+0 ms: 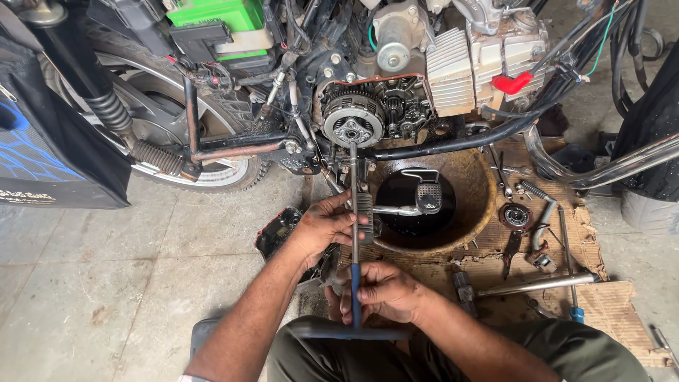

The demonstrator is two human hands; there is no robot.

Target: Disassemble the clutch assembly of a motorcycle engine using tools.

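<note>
A long T-handle wrench (pixel 353 212) runs from my lap up to the hub of the exposed clutch (pixel 353 119) on a motorcycle engine. My left hand (pixel 327 228) wraps around the steel shaft midway along. My right hand (pixel 382 291) grips the blue lower part of the shaft, just above the blue crossbar (pixel 350 331) that lies against my knees. The wrench tip sits on the centre of the clutch, whose toothed outer ring and the small gears beside it are uncovered.
A round oil drain pan (pixel 472 185) with dark oil and a kick lever in it sits under the engine. Loose tools, a spring and a bearing (pixel 515 216) lie on cardboard (pixel 601 297) at right. The rear wheel (pixel 205 166) and frame stand at left.
</note>
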